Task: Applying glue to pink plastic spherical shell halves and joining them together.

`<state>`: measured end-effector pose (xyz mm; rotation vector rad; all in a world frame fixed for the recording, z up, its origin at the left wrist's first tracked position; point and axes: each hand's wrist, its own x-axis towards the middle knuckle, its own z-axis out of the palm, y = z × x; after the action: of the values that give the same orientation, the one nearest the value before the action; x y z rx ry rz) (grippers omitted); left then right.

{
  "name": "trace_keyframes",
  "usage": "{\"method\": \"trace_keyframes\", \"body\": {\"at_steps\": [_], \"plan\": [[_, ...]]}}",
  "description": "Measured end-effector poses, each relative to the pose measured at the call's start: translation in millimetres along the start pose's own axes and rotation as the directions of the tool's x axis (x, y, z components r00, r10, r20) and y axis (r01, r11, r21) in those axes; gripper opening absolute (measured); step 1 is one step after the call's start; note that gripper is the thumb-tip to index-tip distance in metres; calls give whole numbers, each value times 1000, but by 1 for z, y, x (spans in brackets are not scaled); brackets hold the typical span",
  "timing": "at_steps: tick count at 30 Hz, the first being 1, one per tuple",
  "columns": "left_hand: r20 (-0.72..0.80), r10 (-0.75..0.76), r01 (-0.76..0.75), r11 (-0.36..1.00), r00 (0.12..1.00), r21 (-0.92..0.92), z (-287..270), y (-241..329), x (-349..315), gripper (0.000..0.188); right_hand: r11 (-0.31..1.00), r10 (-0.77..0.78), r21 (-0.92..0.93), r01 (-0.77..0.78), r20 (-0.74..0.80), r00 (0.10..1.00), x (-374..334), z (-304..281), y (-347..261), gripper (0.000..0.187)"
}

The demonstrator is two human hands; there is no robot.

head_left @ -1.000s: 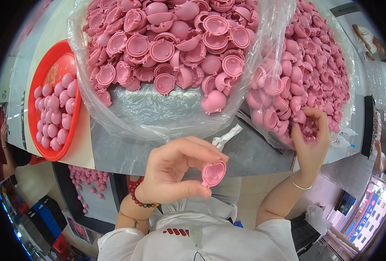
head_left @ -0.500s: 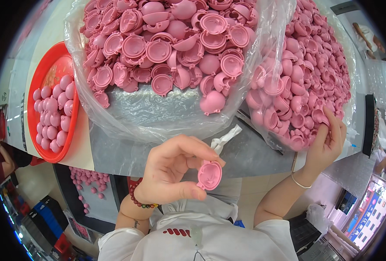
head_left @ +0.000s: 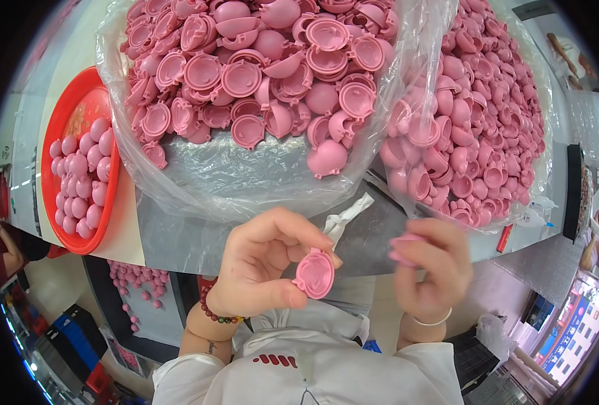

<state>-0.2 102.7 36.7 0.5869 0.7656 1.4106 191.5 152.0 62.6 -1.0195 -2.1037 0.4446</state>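
Between thumb and fingers, my left hand [head_left: 262,263] holds a pink plastic half shell [head_left: 314,275], its hollow side facing up toward me. My right hand [head_left: 431,266], smeared by motion, pinches a second pink piece [head_left: 406,248], apparently another half shell, a short way to the right. The two pieces are apart. Beyond my hands lies a large heap of pink half shells [head_left: 245,79] in a clear plastic bag [head_left: 198,202]. A second heap of smaller-looking pink halves [head_left: 485,121] fills another clear bag to the right.
A red oval basin [head_left: 51,158] at the left holds several closed pink balls [head_left: 78,187]. A twisted white strip [head_left: 347,219] lies at the grey table's [head_left: 401,236] near edge. Below the table, a dark tray [head_left: 164,324] contains more pink balls. A red object [head_left: 504,238] lies at the right.
My right hand has come away from the right heap, moving left toward my left hand with a pink piece. The half shell in my left hand has turned slightly and shifted a little left.
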Motion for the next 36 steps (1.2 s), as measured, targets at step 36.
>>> {"method": "trace_keyframes", "body": {"at_steps": [36], "plan": [[205, 34, -62, 989, 978, 135, -2, 3, 3, 41, 961, -116, 256, 103, 39, 992, 8, 25, -17, 33]]}}
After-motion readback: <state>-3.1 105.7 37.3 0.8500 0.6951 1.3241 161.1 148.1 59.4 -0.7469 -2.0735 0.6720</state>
